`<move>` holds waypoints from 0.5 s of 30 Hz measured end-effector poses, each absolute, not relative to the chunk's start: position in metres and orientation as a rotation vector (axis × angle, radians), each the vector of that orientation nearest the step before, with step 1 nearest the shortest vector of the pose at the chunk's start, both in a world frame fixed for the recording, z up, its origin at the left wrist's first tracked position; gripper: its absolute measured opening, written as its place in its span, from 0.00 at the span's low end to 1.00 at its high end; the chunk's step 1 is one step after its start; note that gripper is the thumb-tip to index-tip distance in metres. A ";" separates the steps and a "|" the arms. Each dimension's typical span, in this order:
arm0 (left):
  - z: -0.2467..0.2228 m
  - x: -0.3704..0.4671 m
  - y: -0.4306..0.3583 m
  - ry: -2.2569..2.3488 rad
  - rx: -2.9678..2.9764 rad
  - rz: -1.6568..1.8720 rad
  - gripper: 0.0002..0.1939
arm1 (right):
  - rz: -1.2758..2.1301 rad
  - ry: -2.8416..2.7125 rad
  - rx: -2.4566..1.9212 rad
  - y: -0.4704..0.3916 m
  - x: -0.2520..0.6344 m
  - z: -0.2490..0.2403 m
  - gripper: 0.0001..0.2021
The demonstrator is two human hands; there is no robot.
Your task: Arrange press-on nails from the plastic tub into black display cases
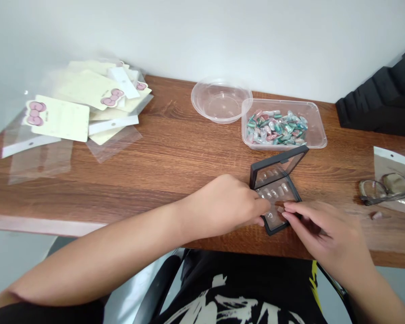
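Note:
A small black-framed case (273, 230) stands with its clear lid (280, 166) raised near the table's front edge. Several glittery false nails (274, 192) lie in rows on its clear inner film. At the case's left side, my left hand (231, 202) is closed on the edge, with a finger reaching over the inside. My right hand (327, 225) comes in from the right, thumb and forefinger pinching a small pinkish false nail (281, 209) just above the film. My fingers hide part of the lower row.
Behind the case stands a clear tub (319, 130) of loose teal, pink and silver nails, beside a round clear bowl (219, 101). Cream cards (67, 117) in plastic sleeves pile at left. Glasses (388, 189), a loose nail (376, 215) and black stacked boxes (381, 99) are at right.

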State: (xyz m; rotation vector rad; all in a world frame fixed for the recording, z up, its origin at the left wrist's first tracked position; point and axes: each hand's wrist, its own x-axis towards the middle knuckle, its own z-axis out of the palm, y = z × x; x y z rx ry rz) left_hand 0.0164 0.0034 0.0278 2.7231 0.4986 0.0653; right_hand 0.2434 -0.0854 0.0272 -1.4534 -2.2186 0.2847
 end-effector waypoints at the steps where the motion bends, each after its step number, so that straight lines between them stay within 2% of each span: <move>1: 0.027 0.016 0.004 0.492 2.716 0.085 0.11 | 0.270 -2.221 -1.440 -0.085 0.242 0.027 0.06; 11: 0.028 0.012 0.007 0.574 2.732 0.143 0.11 | 0.216 -2.259 -1.358 -0.066 0.243 0.030 0.04; 15: 0.029 0.010 0.008 0.599 2.779 0.160 0.13 | 0.317 -2.327 -1.326 -0.060 0.250 0.023 0.07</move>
